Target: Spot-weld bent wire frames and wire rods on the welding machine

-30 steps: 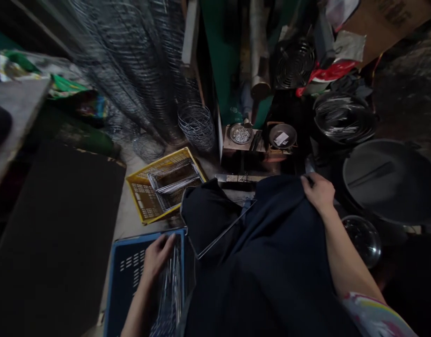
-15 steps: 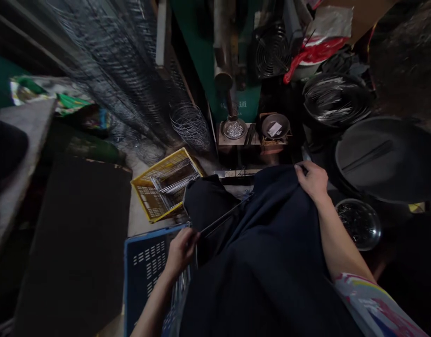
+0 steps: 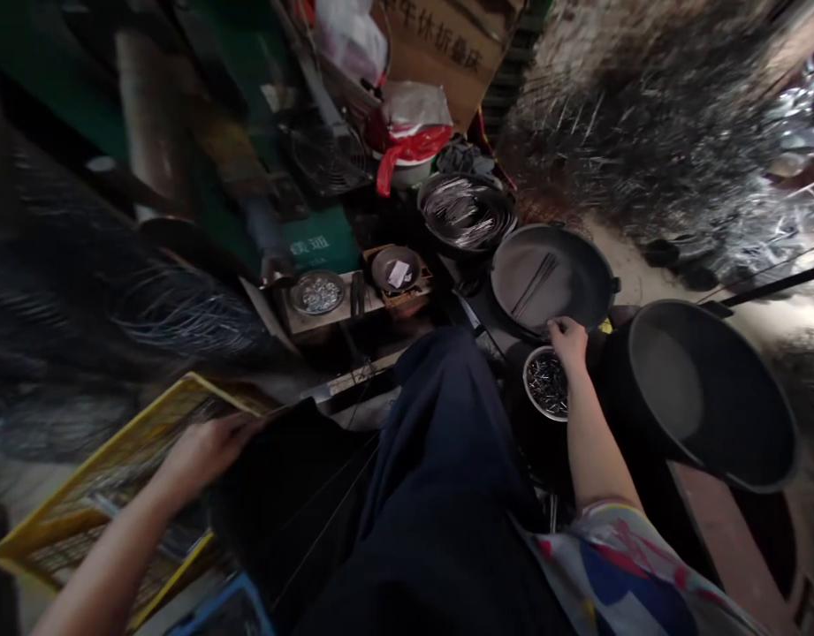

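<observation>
My left hand (image 3: 211, 449) is at the left, its fingers closed on the edge of a dark cloth (image 3: 284, 495) spread over my lap. Motion blurs that hand a little. On the right, my right hand (image 3: 569, 343) has its fingers pinched together over the rim of a metal bowl (image 3: 544, 385) full of small dark metal pieces. Whether anything is between those fingertips is hidden. Just beyond them stands a wide black pan (image 3: 552, 269) with a few thin dark rods lying in it. Navy fabric (image 3: 439, 424) covers my raised knee.
A yellow crate (image 3: 95, 459) is under my left forearm, with a blue crate (image 3: 231, 609) below. Ahead are a small dish of shiny bits (image 3: 318, 292) and a dish holding white paper (image 3: 397, 270). Coiled wire (image 3: 466, 212) and another black pan (image 3: 711, 393) stand right.
The view has swung right. My right hand has let go of the navy fabric and reached to the bowl and pan. My left hand has moved left, drawing the dark cloth's edge outward.
</observation>
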{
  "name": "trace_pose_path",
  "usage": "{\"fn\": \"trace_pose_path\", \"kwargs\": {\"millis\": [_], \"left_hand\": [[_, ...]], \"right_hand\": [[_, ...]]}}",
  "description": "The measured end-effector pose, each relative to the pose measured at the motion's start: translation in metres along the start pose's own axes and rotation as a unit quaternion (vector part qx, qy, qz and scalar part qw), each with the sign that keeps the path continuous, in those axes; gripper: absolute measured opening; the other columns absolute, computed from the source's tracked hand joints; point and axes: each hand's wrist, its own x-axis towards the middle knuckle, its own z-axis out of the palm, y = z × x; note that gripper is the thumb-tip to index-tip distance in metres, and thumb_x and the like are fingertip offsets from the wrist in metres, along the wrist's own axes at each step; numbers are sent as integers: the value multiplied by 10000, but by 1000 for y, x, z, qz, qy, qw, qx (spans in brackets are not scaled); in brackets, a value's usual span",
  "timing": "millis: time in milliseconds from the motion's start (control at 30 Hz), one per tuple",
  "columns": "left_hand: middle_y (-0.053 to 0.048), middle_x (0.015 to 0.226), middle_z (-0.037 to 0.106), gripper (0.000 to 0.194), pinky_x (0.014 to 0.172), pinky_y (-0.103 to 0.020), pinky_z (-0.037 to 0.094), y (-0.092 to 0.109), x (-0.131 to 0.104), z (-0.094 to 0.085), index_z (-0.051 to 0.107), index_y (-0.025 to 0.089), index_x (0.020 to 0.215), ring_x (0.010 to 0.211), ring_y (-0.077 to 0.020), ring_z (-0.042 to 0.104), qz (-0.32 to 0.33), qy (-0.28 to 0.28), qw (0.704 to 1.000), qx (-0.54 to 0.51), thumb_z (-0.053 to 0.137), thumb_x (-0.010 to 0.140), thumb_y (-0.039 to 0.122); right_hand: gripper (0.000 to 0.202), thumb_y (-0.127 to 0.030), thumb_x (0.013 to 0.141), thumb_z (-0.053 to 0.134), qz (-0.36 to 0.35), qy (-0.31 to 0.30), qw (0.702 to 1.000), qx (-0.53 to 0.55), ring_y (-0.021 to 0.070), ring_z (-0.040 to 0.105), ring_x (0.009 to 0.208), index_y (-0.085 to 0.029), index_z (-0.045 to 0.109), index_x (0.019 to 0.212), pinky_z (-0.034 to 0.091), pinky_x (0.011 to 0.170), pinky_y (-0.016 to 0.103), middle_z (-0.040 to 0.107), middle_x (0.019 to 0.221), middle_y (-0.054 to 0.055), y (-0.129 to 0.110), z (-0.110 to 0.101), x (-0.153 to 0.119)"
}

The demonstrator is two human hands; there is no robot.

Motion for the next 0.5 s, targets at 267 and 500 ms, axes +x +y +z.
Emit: {"fn": "trace_pose_path", "kwargs": {"millis": [267, 500], "left_hand": [[-78, 744, 668, 272, 601, -271, 421, 126, 98, 12, 667, 179, 928, 653, -214, 637, 176, -97, 959, 199, 407, 892, 249], [-73, 710, 639, 291, 717, -396, 500, 183, 28, -46, 688, 258, 1055, 662, -238, 625, 262, 81, 961, 30, 470, 870, 307]], "right_hand": [[428, -366, 832, 683, 141, -136, 980, -31, 292, 602, 1039, -48, 652, 1117, 468, 860, 334, 637, 1101, 232, -30, 66, 92], [340, -353, 918, 630, 206, -196, 958, -28, 251, 588, 1068, -113, 607, 1158, 486, 914, 439, 599, 1190, 131, -28, 108, 112]]}}
